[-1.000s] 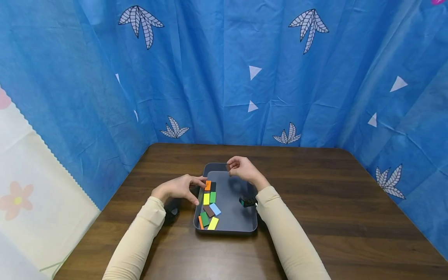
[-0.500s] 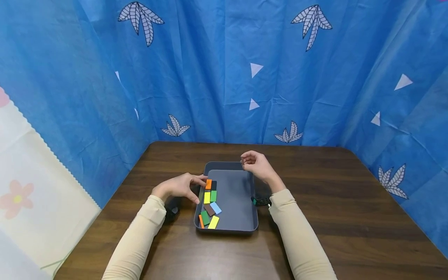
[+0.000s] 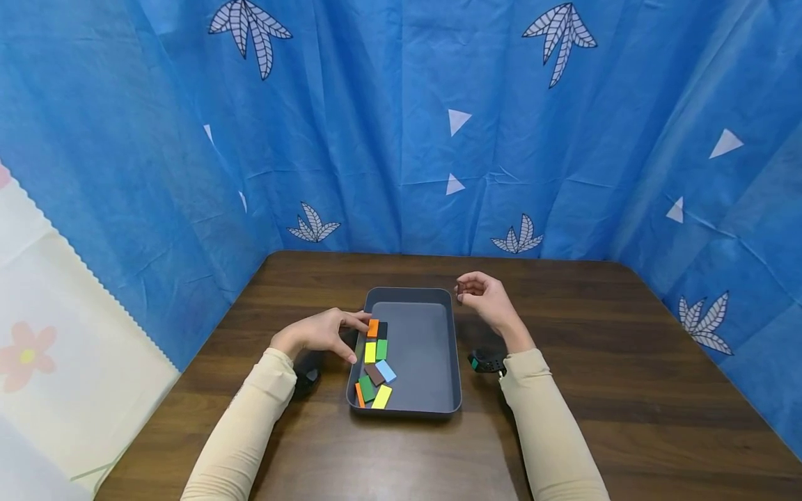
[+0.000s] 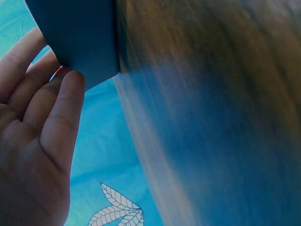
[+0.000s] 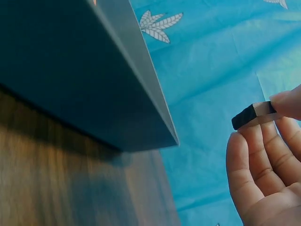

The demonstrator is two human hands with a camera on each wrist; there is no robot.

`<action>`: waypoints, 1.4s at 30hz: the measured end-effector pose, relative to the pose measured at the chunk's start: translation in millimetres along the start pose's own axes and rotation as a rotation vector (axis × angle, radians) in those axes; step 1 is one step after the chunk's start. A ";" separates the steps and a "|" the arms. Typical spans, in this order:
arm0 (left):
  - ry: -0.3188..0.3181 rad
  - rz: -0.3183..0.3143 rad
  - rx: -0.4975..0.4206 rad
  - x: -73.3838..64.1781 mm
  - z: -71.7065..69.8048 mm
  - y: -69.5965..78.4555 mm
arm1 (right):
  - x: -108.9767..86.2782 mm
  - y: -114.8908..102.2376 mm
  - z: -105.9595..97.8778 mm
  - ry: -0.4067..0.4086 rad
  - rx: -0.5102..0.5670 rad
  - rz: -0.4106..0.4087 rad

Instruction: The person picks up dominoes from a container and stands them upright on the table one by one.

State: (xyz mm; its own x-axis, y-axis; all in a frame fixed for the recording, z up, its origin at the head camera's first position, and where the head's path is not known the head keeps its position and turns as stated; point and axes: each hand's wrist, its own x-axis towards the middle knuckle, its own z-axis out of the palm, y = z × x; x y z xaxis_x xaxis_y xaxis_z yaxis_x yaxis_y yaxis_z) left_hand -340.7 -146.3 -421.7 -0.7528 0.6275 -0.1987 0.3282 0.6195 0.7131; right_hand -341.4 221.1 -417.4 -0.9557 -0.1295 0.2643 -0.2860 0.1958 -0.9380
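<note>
A dark grey tray (image 3: 416, 362) lies on the table, with several small coloured blocks along its left side. At its left wall, my left hand (image 3: 322, 332) reaches in over the rim with loosely bent fingers; the fingertips are right at an orange block (image 3: 372, 328), and the thumb is spread apart below. My right hand (image 3: 489, 298) is raised beyond the tray's far right corner. Between thumb and fingers it pinches a small dark brown block (image 5: 247, 117), mostly hidden by the fingers in the head view.
Beside the orange block are a black block (image 3: 383, 330), a yellow block (image 3: 370, 352) and a green block (image 3: 381, 349). Nearer lie a brown block (image 3: 374, 375) and a light blue block (image 3: 386, 371). A blue curtain (image 3: 401, 139) hangs behind the wooden table (image 3: 595, 348).
My right hand has moved right, from above the tray to past its right wall, carrying the dark brown block. My left hand has stayed in place.
</note>
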 end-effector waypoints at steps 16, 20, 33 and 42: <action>-0.001 -0.008 0.012 1.2 -0.5 -1.7 | -9.6 16.2 -19.5 -0.006 -0.007 0.015; -0.001 -0.010 0.010 1.3 -0.8 -0.5 | -9.8 23.2 -23.3 -0.006 -0.016 0.030; 0.006 -0.023 0.031 2.6 0.1 -3.4 | -13.6 34.3 -29.3 -0.034 -0.078 0.083; 0.009 -0.019 0.030 2.2 0.3 -2.9 | -15.3 42.5 -30.3 -0.027 -0.114 0.136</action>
State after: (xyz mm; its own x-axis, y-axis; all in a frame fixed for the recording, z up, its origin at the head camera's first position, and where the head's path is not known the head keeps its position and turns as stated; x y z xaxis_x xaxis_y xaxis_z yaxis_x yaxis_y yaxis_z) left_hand -343.1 -146.6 -424.3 -0.7641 0.6115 -0.2055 0.3310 0.6451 0.6886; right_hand -341.1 260.8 -454.6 -0.9843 -0.1202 0.1292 -0.1618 0.3221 -0.9328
